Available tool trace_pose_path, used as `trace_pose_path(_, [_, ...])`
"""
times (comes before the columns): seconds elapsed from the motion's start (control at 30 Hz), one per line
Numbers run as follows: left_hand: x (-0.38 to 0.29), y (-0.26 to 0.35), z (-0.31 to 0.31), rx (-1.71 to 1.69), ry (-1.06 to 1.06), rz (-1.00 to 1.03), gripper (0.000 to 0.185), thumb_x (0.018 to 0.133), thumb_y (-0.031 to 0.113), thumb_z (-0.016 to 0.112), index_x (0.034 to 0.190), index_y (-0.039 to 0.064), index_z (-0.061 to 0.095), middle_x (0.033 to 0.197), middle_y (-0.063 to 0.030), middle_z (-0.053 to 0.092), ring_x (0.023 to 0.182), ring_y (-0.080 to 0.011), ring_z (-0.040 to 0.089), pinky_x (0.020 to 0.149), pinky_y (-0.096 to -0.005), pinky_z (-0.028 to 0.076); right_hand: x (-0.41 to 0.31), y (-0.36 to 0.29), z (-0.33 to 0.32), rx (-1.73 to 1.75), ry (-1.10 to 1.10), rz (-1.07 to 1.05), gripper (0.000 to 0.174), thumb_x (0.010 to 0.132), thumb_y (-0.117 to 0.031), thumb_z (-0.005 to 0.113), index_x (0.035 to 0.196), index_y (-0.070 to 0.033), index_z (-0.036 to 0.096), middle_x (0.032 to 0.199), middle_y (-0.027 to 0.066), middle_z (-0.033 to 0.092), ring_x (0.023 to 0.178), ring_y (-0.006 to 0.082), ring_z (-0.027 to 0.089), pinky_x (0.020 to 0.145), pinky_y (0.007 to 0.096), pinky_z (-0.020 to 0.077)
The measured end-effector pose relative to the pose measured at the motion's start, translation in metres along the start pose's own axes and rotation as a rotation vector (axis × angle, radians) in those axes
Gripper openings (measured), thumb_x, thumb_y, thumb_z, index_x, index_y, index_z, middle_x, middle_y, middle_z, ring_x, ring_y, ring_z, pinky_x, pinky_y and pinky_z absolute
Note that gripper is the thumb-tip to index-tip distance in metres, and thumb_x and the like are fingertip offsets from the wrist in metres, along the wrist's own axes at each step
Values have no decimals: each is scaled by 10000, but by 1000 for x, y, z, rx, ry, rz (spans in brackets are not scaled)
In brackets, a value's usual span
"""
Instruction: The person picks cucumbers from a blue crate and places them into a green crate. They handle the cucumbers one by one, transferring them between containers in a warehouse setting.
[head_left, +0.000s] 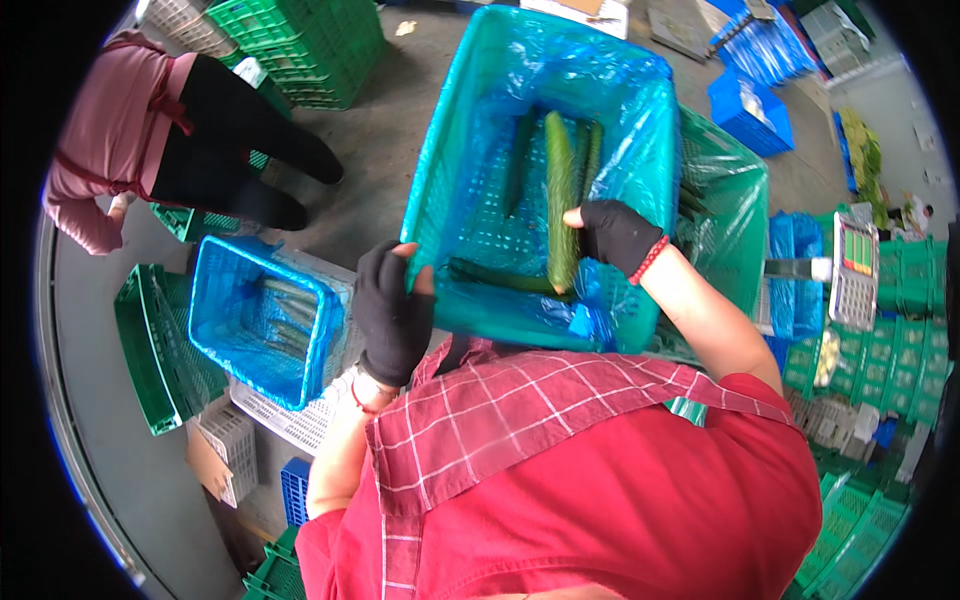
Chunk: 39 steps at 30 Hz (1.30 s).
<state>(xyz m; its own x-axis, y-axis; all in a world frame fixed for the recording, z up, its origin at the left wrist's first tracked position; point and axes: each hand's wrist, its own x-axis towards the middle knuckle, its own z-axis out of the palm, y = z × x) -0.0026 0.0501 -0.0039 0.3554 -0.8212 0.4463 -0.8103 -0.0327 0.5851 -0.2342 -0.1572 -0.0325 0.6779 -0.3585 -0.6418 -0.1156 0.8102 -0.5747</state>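
Observation:
A teal plastic crate (427, 165) lined with blue plastic film stands right in front of me. My right hand (619, 232), in a black fingerless glove, grips a green cucumber (559, 195) inside it, thumb on its side. Other cucumbers lie in the crate: a dark one (519, 161) further left, some behind the gripped one, and one (499, 277) along the near wall. My left hand (394, 304), gloved likewise, is closed on the crate's near left edge; its fingers are partly hidden.
A smaller blue-lined basket (196, 300) holding cucumbers stands at left beside a green crate (142, 352). A film-lined green crate (739, 217) adjoins on the right, near a digital scale (855, 274). Stacked green crates (300, 45) and a bending co-worker (225, 135) are at upper left.

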Motion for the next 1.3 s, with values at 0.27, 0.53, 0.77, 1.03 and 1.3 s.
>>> trace_pose_path(0.27, [29,58,15,-992,-697,-531,272,840,190,669,1026,-3,625,747,7,585,631,-52,508,558,-204,406,-57,12,36,172,65,-601,322,849,-115,571,1087,98,530,1058,194,583,963,337,587,878,464,482])
trace_pose_path(0.53, [15,76,23,-978,-734,-383,114,857,87,630,903,-16,637,700,26,549,618,-47,457,547,-219,380,-89,55,46,271,259,-769,293,856,-108,569,1071,90,554,1030,195,595,944,331,597,867,454,487])
trace_pose_path(0.77, [9,98,37,-731,-593,60,45,826,49,626,826,8,608,651,-99,558,575,-163,523,530,-302,404,-108,76,38,430,295,-843,278,838,-135,602,1024,71,580,968,174,618,876,315,622,817,439,512])
trace_pose_path(1.03, [5,131,79,-702,-653,-63,42,813,51,623,806,10,629,636,-51,545,592,-107,496,541,-274,404,-134,80,5,403,365,-932,301,849,-149,592,1074,48,562,964,128,608,846,240,626,770,361,524])
trace_pose_path(1.3, [27,190,161,-595,-719,-60,37,770,12,606,786,-3,635,642,-22,559,617,-75,496,569,-256,414,-150,65,-102,405,423,-813,318,843,-126,594,1125,10,539,973,104,588,883,222,596,758,353,511])
